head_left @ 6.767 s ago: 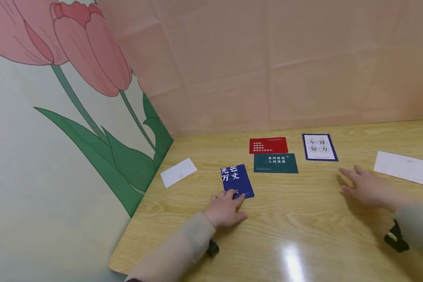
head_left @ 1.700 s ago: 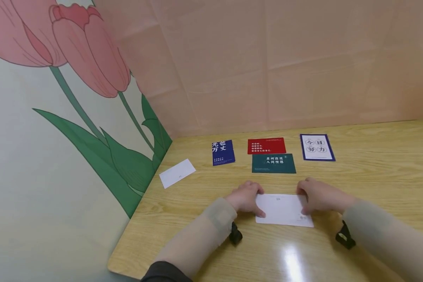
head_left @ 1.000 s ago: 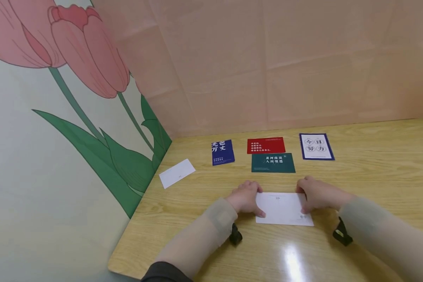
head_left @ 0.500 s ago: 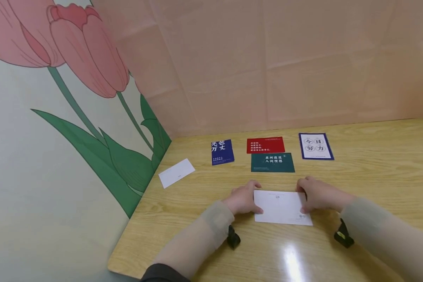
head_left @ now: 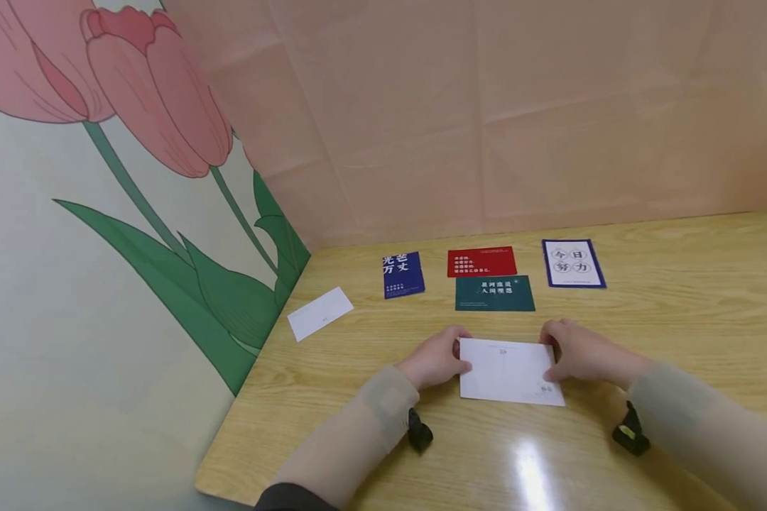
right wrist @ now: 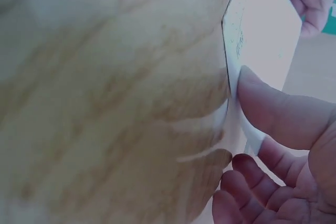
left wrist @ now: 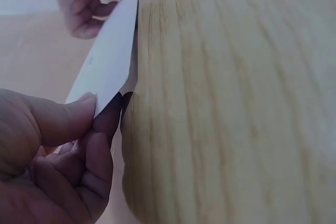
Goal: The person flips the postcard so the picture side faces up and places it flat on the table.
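Observation:
A white postcard, blank-looking apart from small print, is between the two hands near the front of the table. My left hand pinches its left edge, thumb on top and fingers underneath. At the right edge my right hand grips it in the same way. In the left wrist view the postcard is tilted, its near corner raised off the wood beside the left hand. Seen from the right wrist, the right thumb lies on the postcard while the right hand's other fingers curl below it.
Behind the hands lie a blue card, a red card, a green card touching it, and a blue-bordered white card. Another white card lies at the left. A pink cloth hangs behind the table.
Earlier the left hand was on the blue card, which has since gone to the back. The white postcard came from the right. Lately its left end has risen, with the left fingers now beneath.

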A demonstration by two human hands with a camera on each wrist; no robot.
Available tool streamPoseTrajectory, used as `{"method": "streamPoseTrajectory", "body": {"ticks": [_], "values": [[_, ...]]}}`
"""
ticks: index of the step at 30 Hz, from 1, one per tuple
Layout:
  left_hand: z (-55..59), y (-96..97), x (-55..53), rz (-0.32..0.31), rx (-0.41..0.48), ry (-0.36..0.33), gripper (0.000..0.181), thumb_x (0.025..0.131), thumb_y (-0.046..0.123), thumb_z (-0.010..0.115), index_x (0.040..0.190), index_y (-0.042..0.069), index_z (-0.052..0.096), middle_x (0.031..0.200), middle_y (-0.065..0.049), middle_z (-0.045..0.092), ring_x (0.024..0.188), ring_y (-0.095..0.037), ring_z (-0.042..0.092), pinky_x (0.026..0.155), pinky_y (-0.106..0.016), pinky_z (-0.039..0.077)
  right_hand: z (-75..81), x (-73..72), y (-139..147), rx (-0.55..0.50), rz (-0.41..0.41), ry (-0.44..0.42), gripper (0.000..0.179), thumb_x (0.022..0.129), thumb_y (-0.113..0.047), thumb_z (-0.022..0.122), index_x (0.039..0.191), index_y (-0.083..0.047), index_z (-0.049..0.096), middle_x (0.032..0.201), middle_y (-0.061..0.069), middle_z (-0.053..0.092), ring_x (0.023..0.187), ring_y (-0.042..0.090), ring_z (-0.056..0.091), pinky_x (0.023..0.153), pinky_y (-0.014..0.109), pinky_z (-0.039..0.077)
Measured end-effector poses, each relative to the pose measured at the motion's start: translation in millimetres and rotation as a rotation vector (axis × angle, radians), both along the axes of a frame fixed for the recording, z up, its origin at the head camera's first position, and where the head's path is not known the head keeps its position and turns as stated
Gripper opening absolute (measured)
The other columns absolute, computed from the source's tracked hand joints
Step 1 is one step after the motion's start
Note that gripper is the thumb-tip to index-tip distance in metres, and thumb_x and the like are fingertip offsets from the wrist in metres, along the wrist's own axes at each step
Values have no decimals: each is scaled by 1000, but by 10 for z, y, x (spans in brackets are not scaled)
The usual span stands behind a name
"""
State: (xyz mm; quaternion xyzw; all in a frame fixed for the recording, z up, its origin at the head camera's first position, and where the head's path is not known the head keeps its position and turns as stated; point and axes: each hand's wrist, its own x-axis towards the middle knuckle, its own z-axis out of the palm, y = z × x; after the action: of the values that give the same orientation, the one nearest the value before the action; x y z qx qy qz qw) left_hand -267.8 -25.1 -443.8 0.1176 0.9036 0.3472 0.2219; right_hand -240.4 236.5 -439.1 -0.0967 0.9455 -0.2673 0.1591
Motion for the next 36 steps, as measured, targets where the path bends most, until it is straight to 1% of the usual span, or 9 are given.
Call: {"method": "streamPoseTrajectory", "body": {"ticks": [5, 8, 10, 13, 17, 21, 28, 31, 36], "values": [[1, -32, -13, 52, 75, -54, 41, 88, 17, 72, 122, 29, 53, 95, 1, 55, 87, -16, 54, 74, -31, 45, 11, 27, 27, -121, -61, -79, 63, 75, -27, 83, 119, 2, 47, 97, 10, 57, 86, 24, 53, 74, 36, 45], [1, -47, -27, 76, 114, -56, 40, 87, 16, 72, 121, 28, 53, 95, 0, 55, 86, -17, 54, 73, -32, 44, 9, 51, 51, -208, -97, -131, 69, 79, -26, 79, 126, 6, 40, 97, 13, 56, 86, 25, 53, 73, 35, 45], [4, -50, -33, 90, 138, -51, 40, 87, 15, 72, 121, 27, 53, 95, -1, 55, 85, -18, 54, 72, -32, 44, 1, 64, 67, -261, -113, -156, 69, 81, -26, 78, 128, 8, 40, 96, 12, 56, 85, 24, 53, 72, 34, 45], [6, -51, -44, 113, 157, -48, 42, 87, 16, 73, 122, 28, 53, 96, 0, 55, 86, -18, 53, 73, -33, 43, -1, 81, 84, -348, -128, -206, 61, 85, -25, 74, 126, 8, 43, 96, 12, 57, 84, 23, 56, 73, 34, 49], [-2, -51, -54, 162, 195, -56, 45, 86, 15, 73, 124, 27, 53, 96, 0, 56, 87, -19, 54, 74, -33, 44, 5, 81, 99, -432, -144, -243, 49, 89, -20, 69, 124, 7, 47, 98, 13, 59, 84, 23, 58, 75, 35, 52], [-22, -53, -55, 202, 252, -50, 39, 86, 16, 74, 120, 22, 55, 93, -1, 57, 83, -18, 54, 73, -32, 45, 10, 68, 115, -458, -150, -245, 44, 91, -16, 66, 123, 7, 47, 99, 13, 58, 84, 23, 58, 75, 35, 53], [-49, -63, -57, 208, 319, -3, 10, 88, 21, 71, 91, 16, 63, 83, -1, 61, 75, -16, 56, 68, -30, 45, 14, 64, 139, -478, -155, -204, 37, 93, -15, 64, 120, 6, 48, 98, 13, 58, 86, 23, 58, 77, 35, 53], [-43, -76, -57, 208, 340, -6, 12, 90, 27, 68, 85, 16, 65, 78, -2, 64, 74, -18, 57, 70, -32, 44, 29, 62, 148, -471, -157, -173, 36, 93, -16, 64, 119, 4, 49, 97, 12, 58, 86, 24, 58, 76, 34, 53], [-3, -102, -54, 228, 368, -48, 20, 92, 37, 64, 84, 19, 69, 80, -3, 66, 82, -21, 59, 77, -35, 41, 86, 49, 137, -472, -166, -118, 32, 93, -16, 64, 115, 3, 50, 95, 12, 58, 85, 24, 59, 74, 32, 54]]}}
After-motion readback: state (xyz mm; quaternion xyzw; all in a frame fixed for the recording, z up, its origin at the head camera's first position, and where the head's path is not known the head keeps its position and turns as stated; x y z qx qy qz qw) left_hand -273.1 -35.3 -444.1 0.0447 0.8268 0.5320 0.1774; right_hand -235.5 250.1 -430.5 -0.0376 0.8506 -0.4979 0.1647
